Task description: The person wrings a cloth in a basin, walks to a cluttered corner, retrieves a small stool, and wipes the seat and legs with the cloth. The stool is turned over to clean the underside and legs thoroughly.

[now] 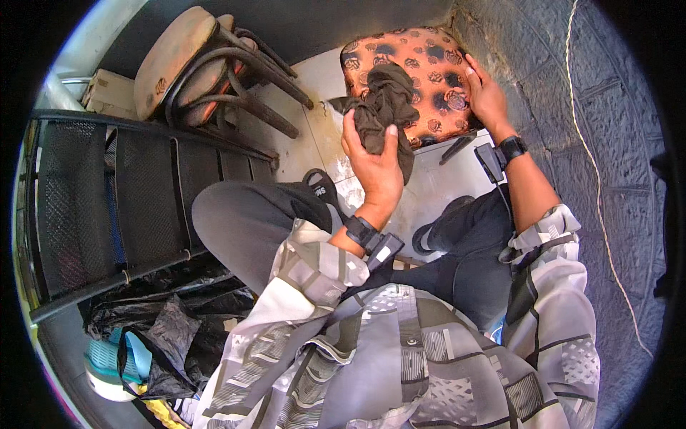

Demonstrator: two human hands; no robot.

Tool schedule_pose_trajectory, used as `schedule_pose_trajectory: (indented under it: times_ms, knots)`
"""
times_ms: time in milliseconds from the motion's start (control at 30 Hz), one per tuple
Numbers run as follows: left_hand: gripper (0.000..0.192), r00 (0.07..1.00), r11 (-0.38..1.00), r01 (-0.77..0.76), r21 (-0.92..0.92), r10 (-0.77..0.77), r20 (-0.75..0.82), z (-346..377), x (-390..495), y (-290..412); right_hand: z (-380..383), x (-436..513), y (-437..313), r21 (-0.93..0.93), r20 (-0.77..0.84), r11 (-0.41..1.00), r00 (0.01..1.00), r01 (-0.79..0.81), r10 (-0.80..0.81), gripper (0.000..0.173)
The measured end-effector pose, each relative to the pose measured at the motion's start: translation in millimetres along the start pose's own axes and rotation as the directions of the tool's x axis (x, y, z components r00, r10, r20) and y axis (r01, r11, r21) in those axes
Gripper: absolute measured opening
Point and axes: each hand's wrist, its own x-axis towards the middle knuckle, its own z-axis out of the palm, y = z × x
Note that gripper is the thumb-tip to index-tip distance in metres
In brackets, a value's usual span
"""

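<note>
A crumpled dark brown cloth [394, 102] lies partly over the orange cushioned seat [429, 80] with dark rose patterns. My left hand [375, 166] grips the near side of the cloth, thumb and fingers around it, at the seat's left edge. At the seat's right edge is my right hand [486, 102], its fingers against the side of the cushion and its thumb on the near side. A dark leg of the seat [457, 149] shows below the cushion, over the pale tiled floor.
Stools with worn round seats [174, 61] lie tipped at upper left. A black mesh rack [150, 187] runs along the left, with black plastic bags [171, 332] and a teal and white container [112, 370] below. A rough grey wall [616, 161] with a hanging white cord [589, 155] stands at the right.
</note>
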Motion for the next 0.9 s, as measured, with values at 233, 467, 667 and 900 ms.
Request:
schedule_pose_trajectory:
  times_ms: [233,467,667,900]
  knots:
    - [0.060,0.858,0.630,0.436,-0.643,-0.506,0.087,-26,-15,-31,-2,0,2,-0.019,0.012,1.000,1.000,-0.013,0.013,0.046]
    - [0.058,0.962,0.965,0.237,-0.113,-0.216,0.168,-3,-33,-87,1,6,8,-0.016,0.018,0.999,0.999,-0.051,0.051,0.045]
    - [0.051,0.929,0.940,0.317,-0.128,-0.281,0.243,-9,-26,-105,8,15,24,0.075,0.039,0.996,0.998,-0.042,0.039,0.048]
    - [0.064,0.958,0.960,0.280,-0.014,-0.279,0.063,11,-54,-45,14,21,36,0.020,0.067,0.995,0.993,-0.098,0.096,0.057]
